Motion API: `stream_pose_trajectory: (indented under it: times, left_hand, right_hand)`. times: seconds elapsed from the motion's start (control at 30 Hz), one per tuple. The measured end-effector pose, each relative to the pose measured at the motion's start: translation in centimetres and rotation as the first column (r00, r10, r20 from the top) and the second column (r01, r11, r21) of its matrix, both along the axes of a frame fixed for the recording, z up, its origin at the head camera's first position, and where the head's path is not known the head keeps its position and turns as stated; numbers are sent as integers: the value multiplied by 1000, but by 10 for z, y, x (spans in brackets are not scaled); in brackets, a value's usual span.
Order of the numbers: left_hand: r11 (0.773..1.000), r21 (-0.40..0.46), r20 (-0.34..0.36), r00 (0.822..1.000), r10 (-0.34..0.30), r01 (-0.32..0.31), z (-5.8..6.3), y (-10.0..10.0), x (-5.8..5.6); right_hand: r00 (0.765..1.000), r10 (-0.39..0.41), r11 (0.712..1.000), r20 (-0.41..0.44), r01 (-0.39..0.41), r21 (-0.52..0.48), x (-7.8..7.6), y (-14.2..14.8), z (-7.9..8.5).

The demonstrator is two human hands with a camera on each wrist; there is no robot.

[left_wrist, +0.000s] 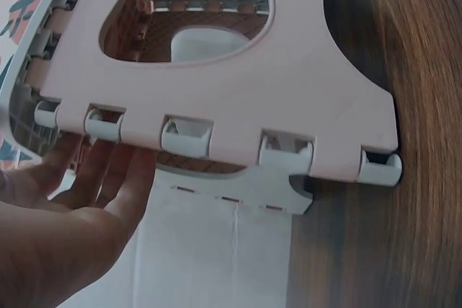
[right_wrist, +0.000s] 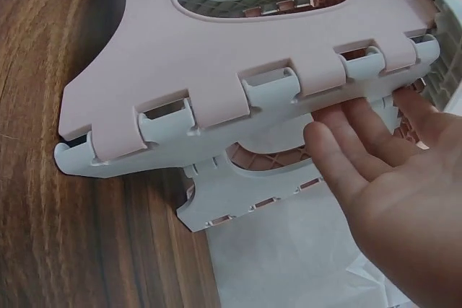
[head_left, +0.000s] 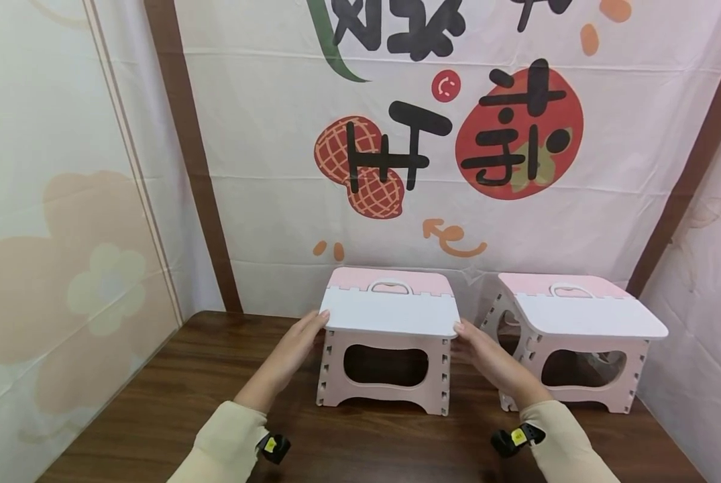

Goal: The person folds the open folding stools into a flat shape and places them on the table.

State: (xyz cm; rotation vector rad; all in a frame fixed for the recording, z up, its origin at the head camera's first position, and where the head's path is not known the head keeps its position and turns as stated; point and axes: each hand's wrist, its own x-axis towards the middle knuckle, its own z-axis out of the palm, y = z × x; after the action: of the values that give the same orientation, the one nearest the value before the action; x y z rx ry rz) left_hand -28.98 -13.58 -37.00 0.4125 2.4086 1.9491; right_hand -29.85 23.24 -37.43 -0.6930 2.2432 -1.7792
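A pink and white folding stool (head_left: 390, 312) stands unfolded on the brown wooden table, a small handle on its top. My left hand (head_left: 300, 335) holds its left side, thumb at the edge of the top. In the left wrist view, the fingers (left_wrist: 130, 178) reach under the top, behind the hinged edge of the pink leg panel (left_wrist: 216, 99). Opposite it, my right hand (head_left: 477, 349) holds the right side with the thumb at the top's corner. Its fingertips (right_wrist: 325, 142) lie against the white side panel in the right wrist view.
A second pink and white folding stool (head_left: 583, 315) stands unfolded to the right, close to my right forearm. Behind both hangs a printed white cloth (head_left: 263, 201). Another cloth wall (head_left: 76, 235) borders the wooden table (head_left: 155, 402) on the left.
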Motion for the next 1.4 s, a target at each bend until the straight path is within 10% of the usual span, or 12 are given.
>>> stream_pose_trajectory:
  times: [0.8, 1.4]
  left_hand:
    - [978, -192, -49, 995, -93, 82, -15, -15, 8]
    - [940, -339, -108, 991, -84, 43, -29, -19, 8]
  right_hand:
    - [982, -184, 955, -40, 189, 229, 13, 7, -15]
    - [990, -92, 969, -107, 113, 220, 13, 12, -37]
